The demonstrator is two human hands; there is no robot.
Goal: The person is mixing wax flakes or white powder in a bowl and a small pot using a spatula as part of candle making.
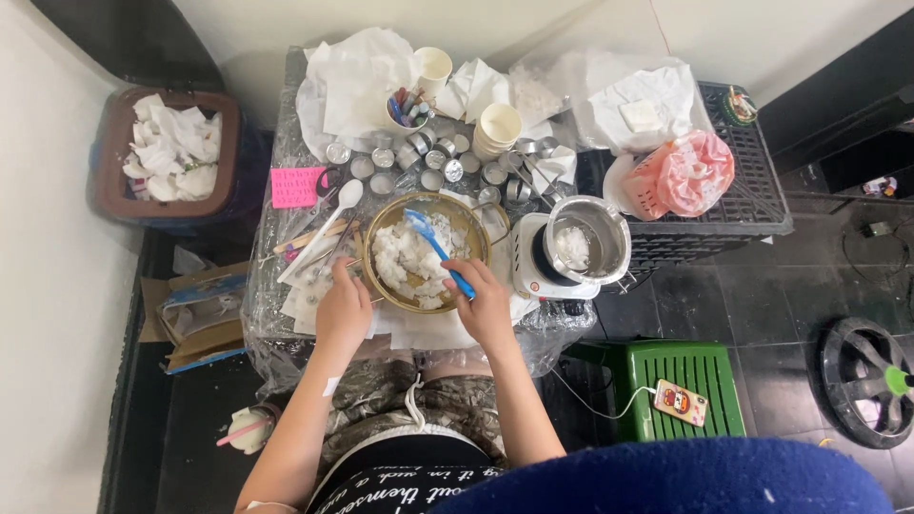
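Observation:
A round bowl [381, 221] with a golden rim sits in the middle of the small table, holding white waxy chunks [409, 259]. My right hand [484, 303] grips the handle of a blue spatula [433, 245], whose blade lies in the white chunks. At the bowl's left rim, my left hand [343, 309] rests with its fingers curled against the edge. A white spoon [328, 227] lies just left of the bowl.
A metal pot [590, 238] with white bits stands on a small white hot plate [526, 265] to the right. Several small tin cups [433, 164], stacked paper cups [497, 128], a pink basket [681, 176], a paper-filled bin [171, 157], a green stool [685, 381] with a phone.

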